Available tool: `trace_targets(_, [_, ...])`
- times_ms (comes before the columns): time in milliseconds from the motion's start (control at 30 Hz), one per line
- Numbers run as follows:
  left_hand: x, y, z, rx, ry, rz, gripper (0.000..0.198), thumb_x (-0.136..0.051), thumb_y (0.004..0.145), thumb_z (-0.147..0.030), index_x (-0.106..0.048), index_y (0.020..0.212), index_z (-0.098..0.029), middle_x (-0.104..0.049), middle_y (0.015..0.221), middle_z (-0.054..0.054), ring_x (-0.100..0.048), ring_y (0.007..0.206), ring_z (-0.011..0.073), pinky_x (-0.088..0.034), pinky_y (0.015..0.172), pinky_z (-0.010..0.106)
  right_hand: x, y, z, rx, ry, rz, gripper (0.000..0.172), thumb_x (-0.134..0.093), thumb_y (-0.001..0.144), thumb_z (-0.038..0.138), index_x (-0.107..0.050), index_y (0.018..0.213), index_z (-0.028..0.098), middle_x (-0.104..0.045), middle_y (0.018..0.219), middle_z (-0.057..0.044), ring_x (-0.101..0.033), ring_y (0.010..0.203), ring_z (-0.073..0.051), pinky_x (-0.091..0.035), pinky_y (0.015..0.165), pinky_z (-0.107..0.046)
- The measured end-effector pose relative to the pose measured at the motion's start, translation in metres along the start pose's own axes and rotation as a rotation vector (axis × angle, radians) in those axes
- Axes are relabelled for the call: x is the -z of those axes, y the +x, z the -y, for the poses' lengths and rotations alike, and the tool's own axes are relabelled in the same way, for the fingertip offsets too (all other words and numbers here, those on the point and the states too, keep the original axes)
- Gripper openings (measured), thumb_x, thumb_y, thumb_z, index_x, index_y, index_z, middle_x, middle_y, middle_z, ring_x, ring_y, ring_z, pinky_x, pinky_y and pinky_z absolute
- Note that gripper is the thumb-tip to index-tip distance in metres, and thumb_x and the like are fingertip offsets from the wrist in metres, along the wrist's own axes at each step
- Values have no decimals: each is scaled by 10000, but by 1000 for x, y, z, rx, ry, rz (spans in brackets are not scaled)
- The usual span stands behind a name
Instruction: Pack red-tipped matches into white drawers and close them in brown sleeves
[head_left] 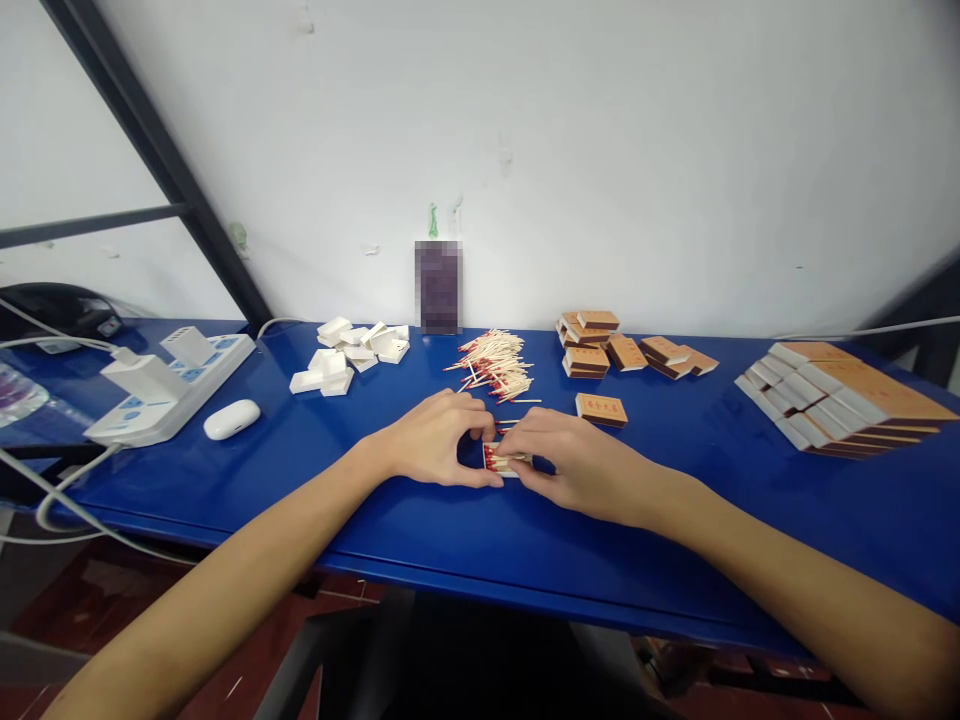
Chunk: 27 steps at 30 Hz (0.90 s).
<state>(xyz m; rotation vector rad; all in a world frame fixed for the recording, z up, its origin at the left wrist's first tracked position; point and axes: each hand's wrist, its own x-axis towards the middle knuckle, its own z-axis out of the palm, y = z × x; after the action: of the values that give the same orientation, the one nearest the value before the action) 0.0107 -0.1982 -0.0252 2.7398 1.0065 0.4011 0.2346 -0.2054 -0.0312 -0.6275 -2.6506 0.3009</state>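
A small white matchbox tray (501, 461) filled with red-tipped matches lies on the blue table (315, 470) between my two hands. My left hand (435, 440) curls around its left end, fingers pinched on it. My right hand (577, 465) grips the tray's right end with closed fingers. Just behind them lies a loose pile of matches (496, 364). One closed orange matchbox (601, 409) rests right of the pile, close to my right hand.
Empty white trays (352, 355) are scattered back left. Several orange matchboxes (622, 352) lie at the back, and a stacked block of boxes (840, 395) sits far right. A power strip (169, 385) with cables and a white earbud case (232, 419) sit on the left.
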Motion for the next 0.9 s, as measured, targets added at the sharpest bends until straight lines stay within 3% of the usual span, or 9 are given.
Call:
trace_targets(300, [-1, -1, 0, -30, 38, 1, 443, -688, 755, -609, -618, 845, -181, -619, 813, 5, -557, 758, 169, -353, 751, 306, 6, -2, -6, 6, 64, -110, 172, -524, 912, 167, -673, 987, 206, -696, 983, -70, -617, 929, -204, -484, 856, -362])
trace_targets(633, [0, -2, -1, -25, 47, 3, 441, -695, 747, -608, -616, 836, -183, -595, 783, -12, -539, 732, 152, -349, 734, 306, 9, -2, -8, -92, 59, 24, 154, -528, 937, 244, -665, 882, 200, -631, 908, -49, -602, 828, -177, -472, 749, -310])
trace_targets(900, [-1, -2, 1, -35, 11, 9, 432, -683, 759, -608, -622, 847, -189, -600, 790, -3, -544, 740, 158, -347, 732, 306, 3, -2, -10, -64, 74, -8, 149, -522, 934, 221, -660, 881, 202, -623, 886, -44, -585, 798, -168, -462, 730, -302])
